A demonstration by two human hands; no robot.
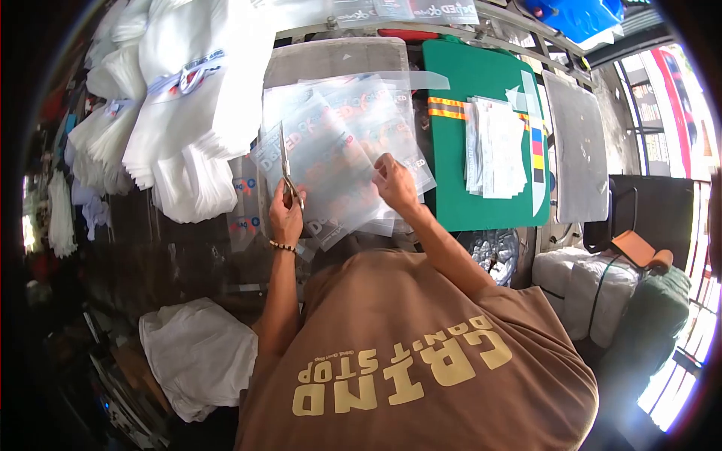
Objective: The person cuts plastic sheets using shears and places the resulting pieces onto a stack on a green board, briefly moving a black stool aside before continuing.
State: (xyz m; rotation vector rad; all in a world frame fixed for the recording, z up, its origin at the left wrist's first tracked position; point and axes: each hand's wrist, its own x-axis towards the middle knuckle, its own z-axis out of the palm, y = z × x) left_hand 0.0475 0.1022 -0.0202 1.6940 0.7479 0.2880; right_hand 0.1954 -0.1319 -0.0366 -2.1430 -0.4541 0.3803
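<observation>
My left hand is closed around the handles of a pair of metal scissors, whose blades point away from me over the left edge of the sheets. Several translucent plastic sheets with red and blue print overlap on a grey board. The topmost sheet lies at a slant between my hands. At its right edge, my right hand has curled fingers that appear to pinch the plastic. The exact grip is partly hidden by the fingers. A beaded bracelet circles my left wrist.
On the right, a green board with an orange striped band bears a stack of cut sheets. Beyond it is another grey board. Thick bundles of white fabric hang on the left. White bales stand at lower right.
</observation>
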